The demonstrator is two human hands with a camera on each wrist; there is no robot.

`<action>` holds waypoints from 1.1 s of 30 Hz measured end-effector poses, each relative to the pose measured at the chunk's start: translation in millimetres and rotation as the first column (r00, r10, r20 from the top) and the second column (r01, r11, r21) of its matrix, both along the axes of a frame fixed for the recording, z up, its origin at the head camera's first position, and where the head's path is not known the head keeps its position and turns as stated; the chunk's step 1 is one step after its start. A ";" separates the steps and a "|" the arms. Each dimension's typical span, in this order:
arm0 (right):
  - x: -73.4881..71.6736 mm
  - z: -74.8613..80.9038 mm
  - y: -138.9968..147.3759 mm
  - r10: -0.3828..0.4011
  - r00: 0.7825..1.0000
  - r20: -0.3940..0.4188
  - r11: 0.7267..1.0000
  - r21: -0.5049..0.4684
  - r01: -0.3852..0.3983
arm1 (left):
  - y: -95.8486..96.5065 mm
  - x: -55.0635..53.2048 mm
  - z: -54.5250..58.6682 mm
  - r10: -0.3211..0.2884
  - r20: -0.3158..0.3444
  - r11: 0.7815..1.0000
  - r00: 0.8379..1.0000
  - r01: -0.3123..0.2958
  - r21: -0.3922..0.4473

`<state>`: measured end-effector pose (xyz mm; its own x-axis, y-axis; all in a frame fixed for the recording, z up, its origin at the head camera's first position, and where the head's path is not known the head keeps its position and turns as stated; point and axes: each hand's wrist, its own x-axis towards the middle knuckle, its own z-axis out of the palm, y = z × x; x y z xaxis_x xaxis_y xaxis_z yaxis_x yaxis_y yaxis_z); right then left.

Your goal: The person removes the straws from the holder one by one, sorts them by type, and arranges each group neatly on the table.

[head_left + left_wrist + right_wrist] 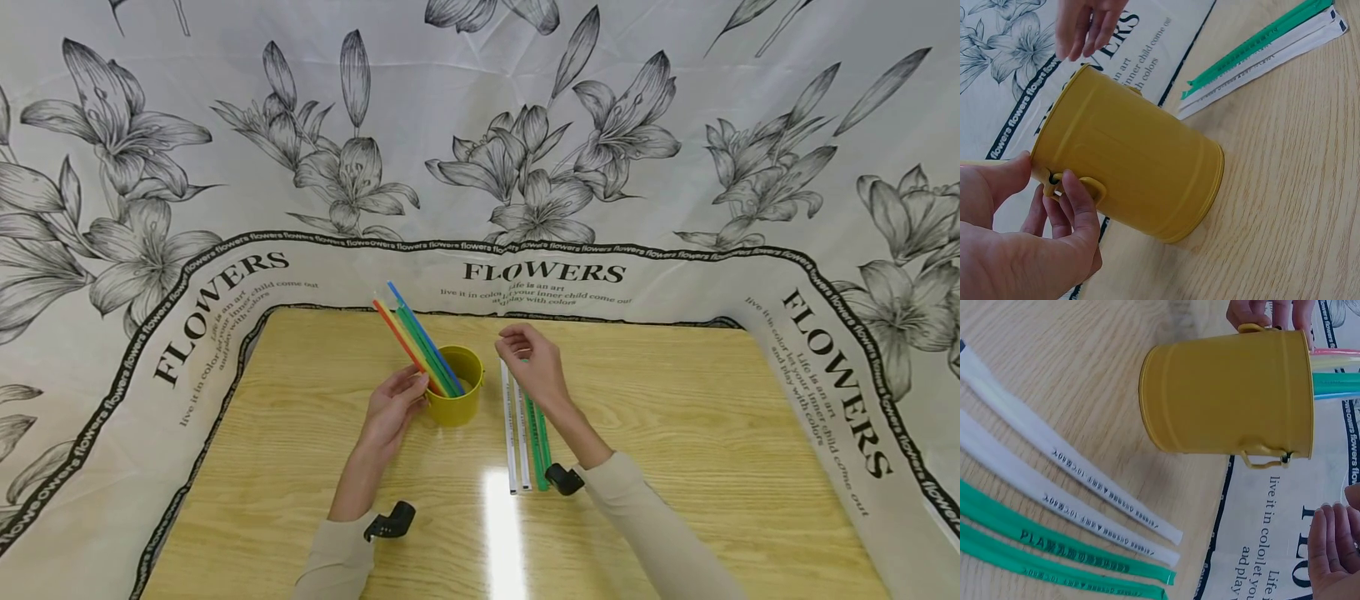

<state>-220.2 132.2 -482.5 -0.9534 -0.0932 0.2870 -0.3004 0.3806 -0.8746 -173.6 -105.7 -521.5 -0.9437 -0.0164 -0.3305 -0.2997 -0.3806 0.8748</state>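
My left hand (392, 412) holds a small yellow bucket (1141, 150) at its rim, thumb on the edge and fingers around the ring at its side. Out of the bucket lean several drinking straws (416, 340), red, yellow, green and blue, tilted to the left over the rim. In the right wrist view their coloured ends (1335, 381) stick out past the bucket's mouth. My right hand (534, 365) hovers over the far ends of the wrapped straws on the table, fingers loosely bent with nothing between them. From the left wrist its fingers (1088, 28) hang beyond the bucket.
Two white-wrapped straws (1066, 456) and two green-wrapped straws (1066, 550) lie side by side on the wooden table (675, 417), to the right of the bucket. A white cloth printed with flowers (547, 275) rises along the table's back and sides.
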 end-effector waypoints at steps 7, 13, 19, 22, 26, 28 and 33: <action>-0.7 0.7 -16.9 0.052 0.998 -0.027 0.998 -0.034 -0.053 | -0.8 -0.9 -0.3 -0.017 -0.004 1.000 1.000 0.017 0.009; -1.1 -2.7 -32.7 0.089 0.995 -0.049 0.992 -0.082 -0.093 | -0.3 -1.2 -0.2 -0.011 -0.006 1.000 1.000 0.012 0.020; -0.3 -4.7 -45.7 0.125 0.991 -0.053 0.991 -0.051 -0.128 | 0.5 -1.2 -0.4 -0.002 -0.004 1.000 1.000 0.002 0.016; 2.6 -2.0 -53.2 0.145 0.988 -0.048 0.988 -0.054 -0.147 | 1.4 -0.9 0.1 0.005 0.001 1.000 1.000 -0.005 0.008; 3.5 -4.3 -61.3 0.171 0.985 -0.027 0.984 -0.053 -0.172 | 2.4 -0.8 0.3 0.007 0.006 1.000 1.000 -0.007 0.012; 1.0 -10.2 -63.8 0.187 0.982 -0.023 0.982 -0.030 -0.187 | 2.2 -0.9 0.3 0.008 0.008 1.000 1.000 -0.008 0.013; 0.9 -13.4 -72.0 0.219 0.975 -0.029 0.976 0.019 -0.219 | 0.4 -1.1 -0.3 0.000 0.010 1.000 1.000 0.000 -0.001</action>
